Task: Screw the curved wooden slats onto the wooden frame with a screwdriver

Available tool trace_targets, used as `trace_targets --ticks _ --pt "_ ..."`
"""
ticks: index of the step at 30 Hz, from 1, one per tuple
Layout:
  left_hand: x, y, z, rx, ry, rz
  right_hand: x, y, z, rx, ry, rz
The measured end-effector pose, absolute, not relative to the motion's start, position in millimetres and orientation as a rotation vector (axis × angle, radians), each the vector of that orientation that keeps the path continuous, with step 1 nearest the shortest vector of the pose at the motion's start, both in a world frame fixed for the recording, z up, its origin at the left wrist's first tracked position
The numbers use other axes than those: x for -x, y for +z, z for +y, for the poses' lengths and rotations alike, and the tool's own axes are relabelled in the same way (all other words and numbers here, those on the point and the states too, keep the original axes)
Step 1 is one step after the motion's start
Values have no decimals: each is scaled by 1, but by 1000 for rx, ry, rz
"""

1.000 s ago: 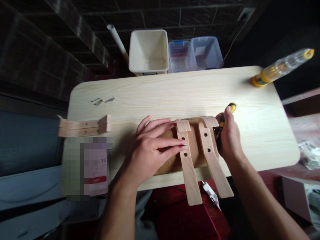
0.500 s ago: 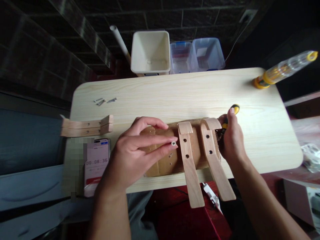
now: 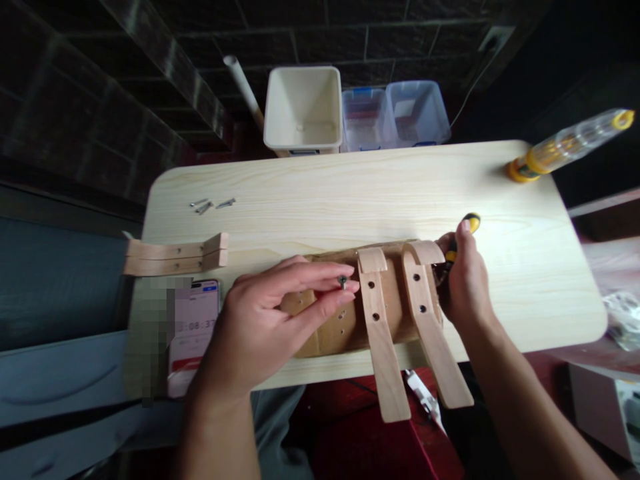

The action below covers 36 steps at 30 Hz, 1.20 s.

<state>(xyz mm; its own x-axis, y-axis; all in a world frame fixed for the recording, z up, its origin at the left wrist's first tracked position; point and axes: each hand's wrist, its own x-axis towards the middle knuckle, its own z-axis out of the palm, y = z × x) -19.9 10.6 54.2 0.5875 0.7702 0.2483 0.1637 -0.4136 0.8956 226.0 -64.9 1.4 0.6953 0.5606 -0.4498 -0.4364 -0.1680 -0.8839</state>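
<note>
Head view: left hand (image 3: pixel 270 310) pinches a screw (image 3: pixel 343 281); phone (image 3: pixel 192 343) reads 08:37

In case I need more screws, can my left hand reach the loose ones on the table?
Probably yes: nothing seems to block your left hand from the loose screws, though it pinches another screw.

Black-yellow handle (image 3: pixel 473 221), brown box (image 3: pixel 397 293); wood-grained tabletop (image 3: pixel 340 200)

Two pale, twice-drilled wooden hooks (image 3: pixel 389 367) lie across the brown cardboard box (image 3: pixel 327 337) — a small screw (image 3: pixel 343 280) above it, head up; by its right end, apparently a black-and-yellow screwdriver (image 3: pixel 473 221), partly hidden.
</note>
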Motion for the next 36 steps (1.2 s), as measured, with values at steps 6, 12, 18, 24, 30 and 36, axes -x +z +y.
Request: trace_targets --ticks 6,12,18,24,30,36 --pt "23 55 12 -1837 782 709 -228 -1 -65 1489 883 -116" --pt "25 53 15 -1891 828 692 -229 -2 -66 1469 880 -114" --pt "28 48 12 -1824 890 795 -229 -1 -66 1475 874 -118" --pt "24 48 10 -1849 852 787 -229 -1 -66 1470 873 -141" --pt "12 49 7 -1879 795 748 -230 -2 -66 1474 874 -178" --pt "7 50 10 -1956 864 677 -230 -2 -65 1465 874 -160"
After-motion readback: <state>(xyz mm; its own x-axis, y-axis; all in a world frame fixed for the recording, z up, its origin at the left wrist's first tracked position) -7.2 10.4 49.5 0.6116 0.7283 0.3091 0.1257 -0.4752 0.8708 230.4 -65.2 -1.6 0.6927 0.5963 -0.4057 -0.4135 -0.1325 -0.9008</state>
